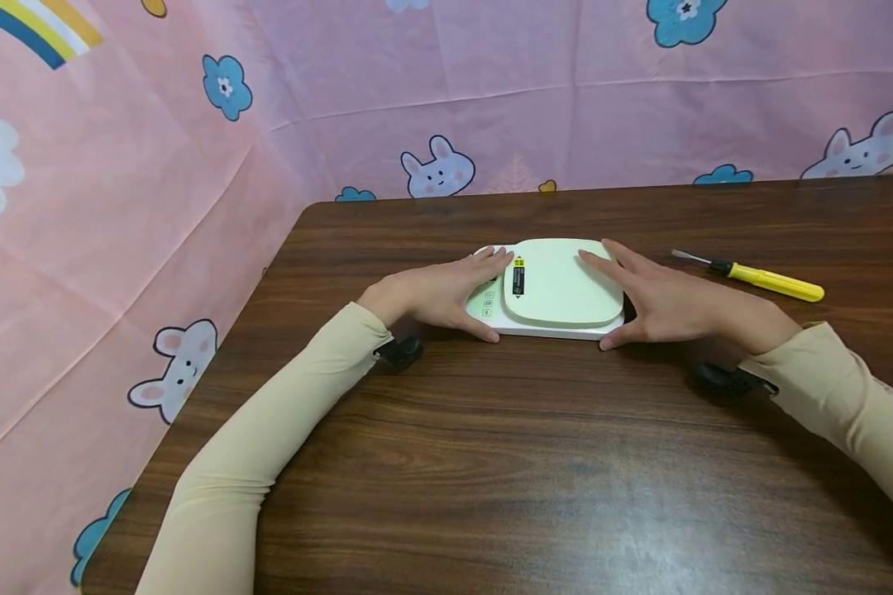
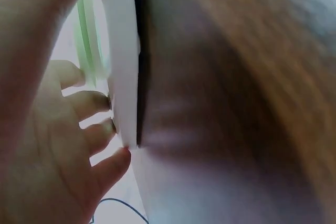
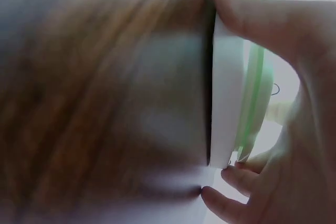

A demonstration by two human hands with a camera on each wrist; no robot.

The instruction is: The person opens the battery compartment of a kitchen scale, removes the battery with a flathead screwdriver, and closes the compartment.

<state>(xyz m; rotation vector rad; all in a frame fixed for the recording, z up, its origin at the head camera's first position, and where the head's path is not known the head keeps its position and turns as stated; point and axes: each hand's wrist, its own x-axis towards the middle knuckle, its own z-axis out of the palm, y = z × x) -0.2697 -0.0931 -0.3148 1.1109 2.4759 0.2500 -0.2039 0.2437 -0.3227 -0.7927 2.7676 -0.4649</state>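
A kitchen scale with a pale green top plate and a white base lies flat on the brown table. At its left end, over the button panel, my left hand spans the base, thumb at the near edge and fingertips toward the far side. My right hand holds the right end, its thumb at the near corner and fingers reaching the far corner and over the plate. Both wrist views show the scale's white side wall between thumb and fingers. A black and yellow sticker marks the plate's left side.
To the right of the scale, behind my right forearm, lies a screwdriver with a yellow handle. The wood-grain table ends at a pink printed cloth hanging behind it and on the left.
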